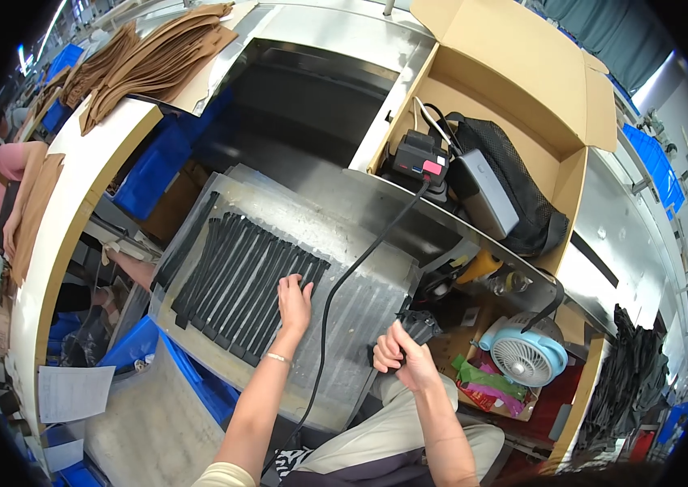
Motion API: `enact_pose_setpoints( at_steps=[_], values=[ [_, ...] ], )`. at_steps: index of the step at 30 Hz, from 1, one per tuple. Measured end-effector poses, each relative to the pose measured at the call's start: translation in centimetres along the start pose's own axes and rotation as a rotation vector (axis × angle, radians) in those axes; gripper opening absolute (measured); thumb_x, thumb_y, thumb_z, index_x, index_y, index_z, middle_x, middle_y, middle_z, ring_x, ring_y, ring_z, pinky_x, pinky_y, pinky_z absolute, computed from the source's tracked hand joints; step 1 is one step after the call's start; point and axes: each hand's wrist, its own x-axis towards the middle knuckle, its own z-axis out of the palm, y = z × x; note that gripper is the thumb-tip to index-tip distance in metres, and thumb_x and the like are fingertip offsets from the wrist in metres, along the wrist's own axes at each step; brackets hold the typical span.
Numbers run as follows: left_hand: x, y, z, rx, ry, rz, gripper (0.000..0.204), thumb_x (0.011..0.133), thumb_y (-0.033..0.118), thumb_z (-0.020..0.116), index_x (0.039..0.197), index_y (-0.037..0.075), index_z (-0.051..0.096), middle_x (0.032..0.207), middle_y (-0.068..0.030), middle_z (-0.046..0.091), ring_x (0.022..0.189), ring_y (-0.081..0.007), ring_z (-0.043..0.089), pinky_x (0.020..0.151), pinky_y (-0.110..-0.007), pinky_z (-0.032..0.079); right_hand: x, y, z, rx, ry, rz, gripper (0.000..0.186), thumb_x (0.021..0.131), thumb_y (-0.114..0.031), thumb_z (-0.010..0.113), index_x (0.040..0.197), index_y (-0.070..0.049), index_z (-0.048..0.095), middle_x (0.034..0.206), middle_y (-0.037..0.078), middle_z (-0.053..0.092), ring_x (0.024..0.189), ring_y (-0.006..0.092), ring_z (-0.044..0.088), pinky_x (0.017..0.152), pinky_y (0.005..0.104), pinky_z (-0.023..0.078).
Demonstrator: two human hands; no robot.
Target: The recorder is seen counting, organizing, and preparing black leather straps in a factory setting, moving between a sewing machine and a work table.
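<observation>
Black fabric-like strips (226, 280) lie side by side in a slanting row on a grey board (352, 325) covered with clear sheeting. At the right end of that row, my left hand (294, 307) has its fingers bent and pressed together on the last strip. To the right of the board, my right hand (407, 361) is closed around a dark bunch of strips (420, 326), whose end sticks out above the thumb. Most of the bunch is hidden by the fingers.
A black cable (328, 316) crosses the board between my hands. An open cardboard box (514, 97) holds electronic devices and a black mesh pouch. A light-blue fan (526, 357) stands right, near hanging black strips (624, 373). Brown pieces (157, 61) are stacked far left; another person's arm (23, 195) is beyond.
</observation>
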Motion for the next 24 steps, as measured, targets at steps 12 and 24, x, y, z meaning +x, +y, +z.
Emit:
enact_pose_setpoints(
  at_steps=[12,24],
  values=[
    [-3.6,5.7,-4.3,-1.044,-0.701,-0.661,0.009,0.091,0.011,0.052,0.096,0.005,0.048,0.076,-0.0088,0.062,0.058,-0.0154,0.061,0.047,-0.026,0.046,3.7,5.4,-3.9,-0.006,0.303,0.244,0.040,0.089,-0.035,0.057,0.100,0.004,0.055,0.063,-0.003,0.036,0.048,0.0063,0.034,0.045,0.0202,0.031],
    [-3.3,6.3,-7.4,-0.058,-0.144,0.156,0.019,0.076,0.005,0.063,0.094,-0.001,0.063,0.075,-0.0126,0.062,0.079,-0.0321,0.059,0.075,-0.040,0.045,3.3,4.5,-2.8,-0.187,0.092,0.212,0.029,0.088,-0.024,0.058,0.094,0.004,0.063,0.085,0.013,0.064,0.071,0.0182,0.062,0.072,0.0314,0.051]
  ],
)
